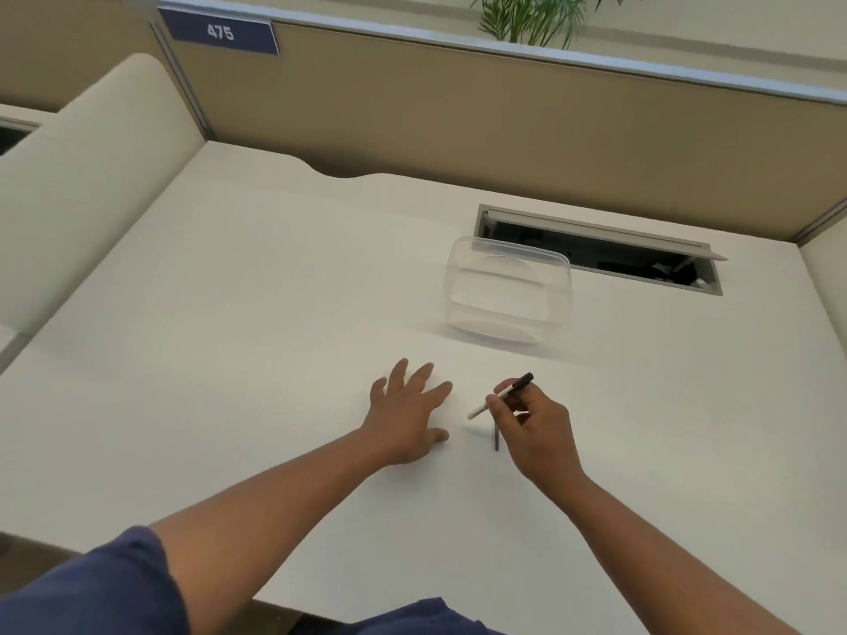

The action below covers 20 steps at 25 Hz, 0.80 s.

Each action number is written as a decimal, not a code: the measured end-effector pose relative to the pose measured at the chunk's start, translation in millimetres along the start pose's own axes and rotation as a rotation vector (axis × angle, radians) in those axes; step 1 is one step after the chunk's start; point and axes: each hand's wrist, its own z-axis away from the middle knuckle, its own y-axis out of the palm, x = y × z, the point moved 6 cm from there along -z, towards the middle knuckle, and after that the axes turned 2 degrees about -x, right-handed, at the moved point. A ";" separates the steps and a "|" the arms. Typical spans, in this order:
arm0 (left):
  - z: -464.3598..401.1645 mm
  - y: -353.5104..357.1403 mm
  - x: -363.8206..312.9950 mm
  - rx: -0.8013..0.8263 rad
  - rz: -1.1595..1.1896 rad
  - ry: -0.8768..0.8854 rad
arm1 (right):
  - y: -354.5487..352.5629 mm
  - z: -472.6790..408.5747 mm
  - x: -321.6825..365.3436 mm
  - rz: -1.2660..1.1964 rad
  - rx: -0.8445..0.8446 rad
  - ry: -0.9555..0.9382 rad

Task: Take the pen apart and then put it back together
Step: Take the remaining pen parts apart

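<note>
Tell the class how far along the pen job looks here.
Partly done: a thin dark piece lies on the desk, seemingly removed. In hand: the right hand grips the pen; the left hand rests flat. Left: apparently refitting that piece.

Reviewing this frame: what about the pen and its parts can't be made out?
- Pen, head view: middle hidden inside the right hand; seams too small to see.
- Dark thin piece on the desk: upper end hidden by that hand; identity unclear.
- Under the left hand: hidden.
</note>
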 end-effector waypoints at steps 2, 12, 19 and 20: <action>-6.7 6.8 7.8 0.122 -0.050 -0.037 | 3.9 -4.6 2.5 0.088 0.007 -0.080; -12.6 14.0 14.3 0.242 -0.070 -0.042 | 23.1 -16.5 -8.4 0.340 0.060 -0.164; -15.1 -0.2 6.0 0.094 0.107 -0.015 | 20.1 -19.7 -8.9 0.268 0.075 -0.102; -15.7 -2.7 1.7 0.043 0.198 0.019 | 19.5 -20.8 -7.3 0.256 0.073 -0.099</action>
